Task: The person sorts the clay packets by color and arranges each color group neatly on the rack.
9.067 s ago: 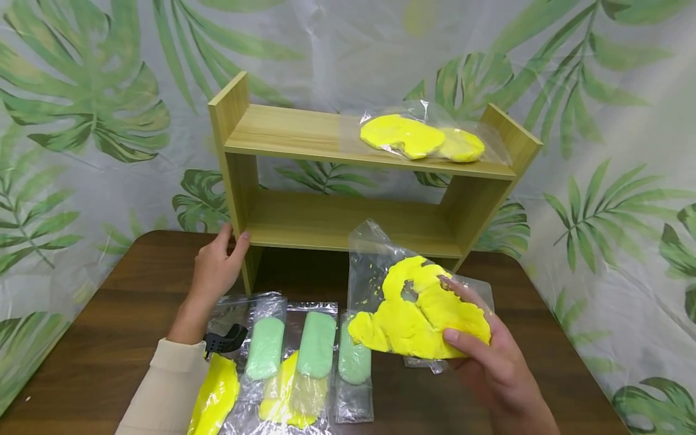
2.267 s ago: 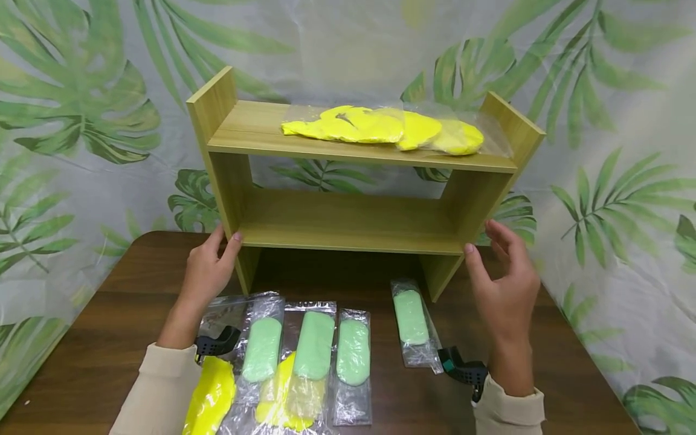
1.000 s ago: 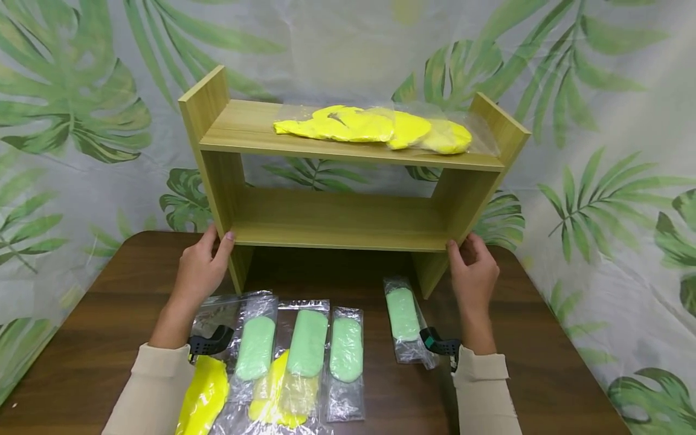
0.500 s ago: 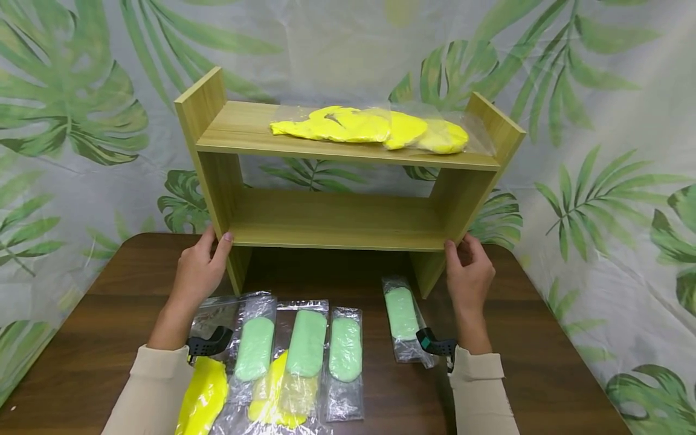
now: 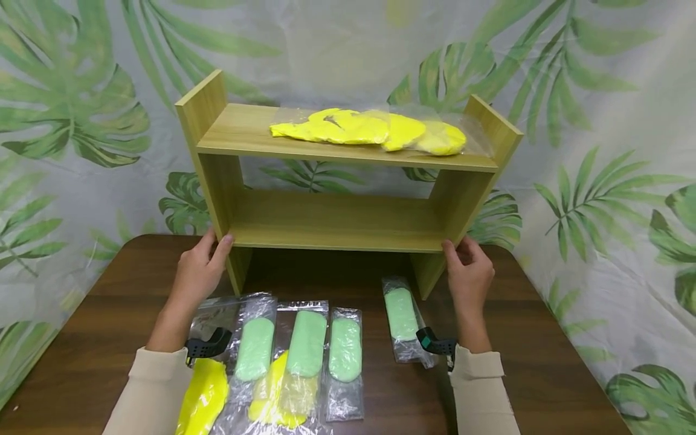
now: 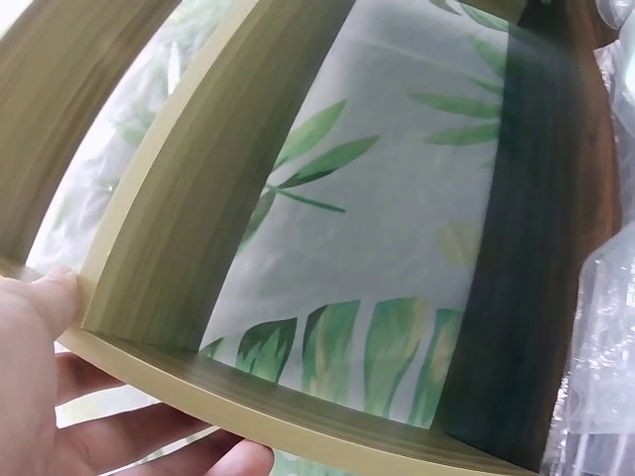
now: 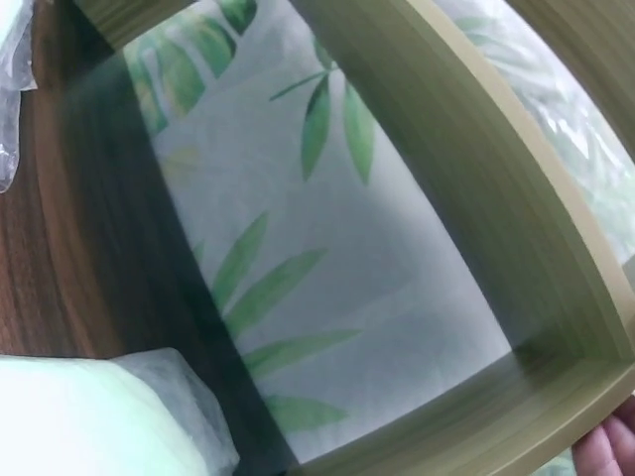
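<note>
A light wooden two-tier shelf [image 5: 326,226] stands on the dark table. My left hand [image 5: 198,270] grips its left side panel at the lower board, thumb at the front and fingers round the outside, as the left wrist view shows too. On the opposite side my right hand [image 5: 469,275] pinches the right side panel at the same height; only some fingertips [image 7: 598,456] show in the right wrist view. Flattened yellow clay in clear bags [image 5: 348,127] lies along the middle and right of the upper board. The lower board carries nothing.
In front of the shelf lie several clear bags of pale green clay [image 5: 307,344], one of them [image 5: 401,314] apart near the right leg. Yellow clay [image 5: 203,396] in bags lies at the front left. A leaf-patterned cloth [image 5: 348,54] hangs close behind.
The yellow clay bag formerly in my right hand now lies on the upper board, left of the others. My right hand has since taken hold of the right panel. Lately almost nothing moves.
</note>
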A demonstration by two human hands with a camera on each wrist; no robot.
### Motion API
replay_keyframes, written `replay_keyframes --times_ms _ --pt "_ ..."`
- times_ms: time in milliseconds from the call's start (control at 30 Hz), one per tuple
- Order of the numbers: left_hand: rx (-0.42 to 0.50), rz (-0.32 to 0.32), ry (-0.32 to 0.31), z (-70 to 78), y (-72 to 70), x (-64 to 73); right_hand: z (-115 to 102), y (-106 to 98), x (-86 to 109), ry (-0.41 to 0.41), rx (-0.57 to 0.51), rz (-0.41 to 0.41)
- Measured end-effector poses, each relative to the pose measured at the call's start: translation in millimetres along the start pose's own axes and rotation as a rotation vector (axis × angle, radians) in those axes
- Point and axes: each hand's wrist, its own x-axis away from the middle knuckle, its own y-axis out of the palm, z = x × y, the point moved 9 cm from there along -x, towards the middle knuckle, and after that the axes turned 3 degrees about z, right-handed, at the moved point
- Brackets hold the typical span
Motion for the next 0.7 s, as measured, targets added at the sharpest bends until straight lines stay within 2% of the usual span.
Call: replay_keyframes --times_ms 133,267,500,600,700 --pt "-0.002 0.001 -0.015 -2.1 -3.1 8.3 9.5 8.1 4.5 0.106 0.008 -0.087" --pt "-0.034 -0.003 0.009 0.0 -6.3 18.0 14.9 12.1 7.4 0.169 -0.007 -0.142" --pt "-0.070 -0.074 -0.002 -3.7 -6.5 41.9 14.4 7.0 3.3 0.141 -0.013 -0.120" --pt "-0.093 -0.080 0.001 -7.4 -7.5 54.4 12.6 5.2 0.9 0.122 -0.010 -0.112" --pt "-0.124 -0.104 -0.027 -14.7 -10.1 68.4 11.8 4.9 0.4 0.124 -0.011 -0.114"
